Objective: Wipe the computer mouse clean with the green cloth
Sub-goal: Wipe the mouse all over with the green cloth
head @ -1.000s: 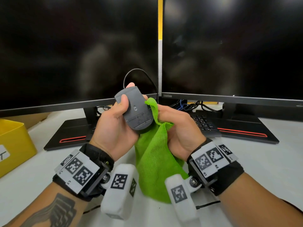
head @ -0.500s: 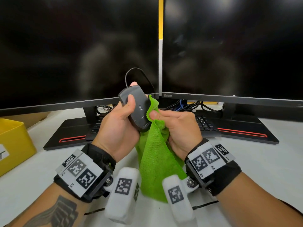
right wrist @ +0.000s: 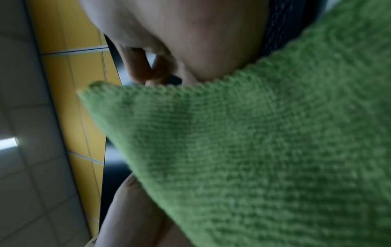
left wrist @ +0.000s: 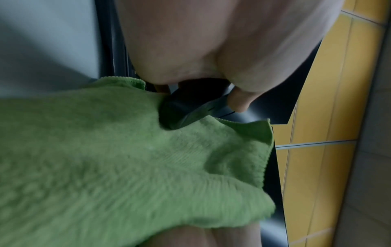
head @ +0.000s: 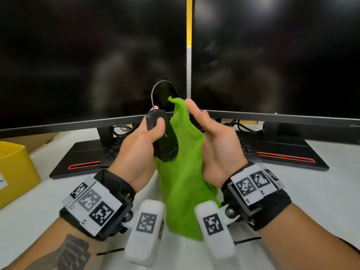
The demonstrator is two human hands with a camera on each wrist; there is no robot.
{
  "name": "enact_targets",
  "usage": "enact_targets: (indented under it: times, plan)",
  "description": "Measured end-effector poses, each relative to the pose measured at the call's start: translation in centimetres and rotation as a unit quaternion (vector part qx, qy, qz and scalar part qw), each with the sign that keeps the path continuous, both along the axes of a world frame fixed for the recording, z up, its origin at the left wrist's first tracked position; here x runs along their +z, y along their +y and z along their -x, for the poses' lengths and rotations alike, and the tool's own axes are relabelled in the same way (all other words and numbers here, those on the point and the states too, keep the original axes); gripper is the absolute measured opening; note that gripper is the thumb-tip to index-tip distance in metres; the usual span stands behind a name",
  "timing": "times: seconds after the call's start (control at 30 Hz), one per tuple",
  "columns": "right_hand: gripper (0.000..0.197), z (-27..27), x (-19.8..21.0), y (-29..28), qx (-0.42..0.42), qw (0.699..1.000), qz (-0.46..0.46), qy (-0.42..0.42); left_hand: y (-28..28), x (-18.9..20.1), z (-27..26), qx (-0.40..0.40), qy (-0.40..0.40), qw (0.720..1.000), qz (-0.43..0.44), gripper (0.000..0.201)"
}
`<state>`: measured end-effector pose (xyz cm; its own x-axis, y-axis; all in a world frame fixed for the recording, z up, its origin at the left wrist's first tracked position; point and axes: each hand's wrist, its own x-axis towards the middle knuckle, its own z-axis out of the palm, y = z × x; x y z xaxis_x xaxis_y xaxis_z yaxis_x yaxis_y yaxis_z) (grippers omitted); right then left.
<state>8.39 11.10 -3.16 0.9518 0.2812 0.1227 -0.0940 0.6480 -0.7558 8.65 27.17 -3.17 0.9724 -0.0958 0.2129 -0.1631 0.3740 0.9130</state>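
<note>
My left hand [head: 134,152] grips the black computer mouse [head: 165,141] in the air before the monitors, thumb across its near side, tail end down. The green cloth [head: 181,172] hangs between the mouse and my right hand [head: 216,145], which holds it in the palm against the mouse's right side. The thumb points up beside the cloth's raised corner. In the left wrist view the mouse [left wrist: 190,107] sinks into the cloth [left wrist: 127,167]. The right wrist view is mostly cloth [right wrist: 253,150], with curled fingers [right wrist: 139,66] above its edge.
Two dark monitors [head: 87,65] stand close behind, on black bases with keyboards [head: 115,149] tucked beneath. The mouse cable [head: 153,94] loops up from the mouse. A yellow bin [head: 13,168] sits at the left on the white table [head: 311,191].
The left hand has turned the mouse from underside-up to nearly edge-on. The right hand has slid the cloth up along the mouse's right side, and its thumb now points up.
</note>
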Motion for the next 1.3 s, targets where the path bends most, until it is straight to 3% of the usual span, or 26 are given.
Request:
enact_targets:
  times: [0.17, 0.2, 0.27, 0.33, 0.4, 0.43, 0.53, 0.6, 0.7, 0.87, 0.97, 1.03, 1.1, 1.13, 1.2, 1.3]
  plan:
    - [0.050, 0.3, -0.5, 1.1, 0.049, 0.997, 0.014, -0.055, -0.7, -0.5, 0.5, -0.052, -0.003, 0.997, -0.059, 0.088]
    - [0.053, 0.2, -0.7, 1.3, 0.042, 0.996, 0.029, -0.066, -1.0, -0.4, 0.8, -0.050, -0.016, 0.995, -0.090, 0.088]
    - [0.057, -0.2, -1.0, 1.7, 0.019, 0.995, 0.055, -0.084, -1.4, -0.3, 1.2, -0.029, -0.039, 0.988, -0.145, 0.065]
    - [0.052, -0.4, -1.1, 1.8, -0.002, 0.995, 0.055, -0.082, -1.3, -0.2, 1.3, -0.002, -0.059, 0.979, -0.197, 0.072]
    - [0.042, -0.8, -1.4, 1.7, -0.011, 0.998, 0.028, -0.056, -0.8, 0.2, 1.4, -0.031, -0.024, 0.977, -0.209, 0.090]
    - [0.041, -0.9, -1.5, 1.6, -0.016, 0.999, 0.006, -0.037, -0.8, 0.1, 1.2, -0.026, -0.009, 0.976, -0.215, 0.090]
    - [0.035, -0.8, -0.8, 0.6, -0.026, 0.998, -0.054, 0.010, -0.5, -0.1, 0.4, 0.059, -0.004, 0.964, -0.260, 0.045]
    - [0.034, -0.7, -0.2, -0.3, -0.030, 0.996, -0.086, 0.006, -0.2, -0.5, -0.1, 0.043, -0.003, 0.952, -0.303, 0.030]
    - [0.037, -0.5, 0.3, -1.3, -0.030, 0.995, -0.092, 0.007, 0.2, -1.0, -0.2, -0.047, 0.012, 0.948, -0.314, 0.041]
    - [0.041, -0.5, 0.2, -2.3, -0.031, 0.997, -0.067, 0.032, 0.8, -0.3, 0.8, -0.114, 0.006, 0.934, -0.339, 0.049]
    - [0.033, -0.7, 0.3, -2.5, -0.047, 0.996, -0.069, 0.035, 1.3, -0.2, 0.6, -0.066, -0.006, 0.943, -0.325, 0.049]
    - [0.031, -0.8, 0.2, -2.4, -0.055, 0.996, -0.063, 0.041, 1.3, -0.3, 0.3, -0.009, -0.011, 0.942, -0.336, 0.063]
    - [0.031, -1.0, 0.1, -2.1, -0.052, 0.996, -0.056, 0.045, 1.2, -0.3, 0.0, 0.045, -0.027, 0.918, -0.393, 0.090]
    - [0.032, -1.0, 0.1, -2.0, -0.048, 0.997, -0.050, 0.046, 1.2, -0.3, -0.1, 0.067, -0.033, 0.905, -0.420, 0.094]
    - [0.040, -1.0, 0.0, -1.9, -0.036, 0.998, -0.026, 0.046, 0.9, -0.1, 0.2, 0.102, -0.039, 0.892, -0.438, 0.081]
    - [0.054, -0.9, -0.2, -1.7, -0.024, 0.998, 0.028, 0.049, 1.1, -0.2, 0.1, 0.117, -0.061, 0.897, -0.421, 0.071]
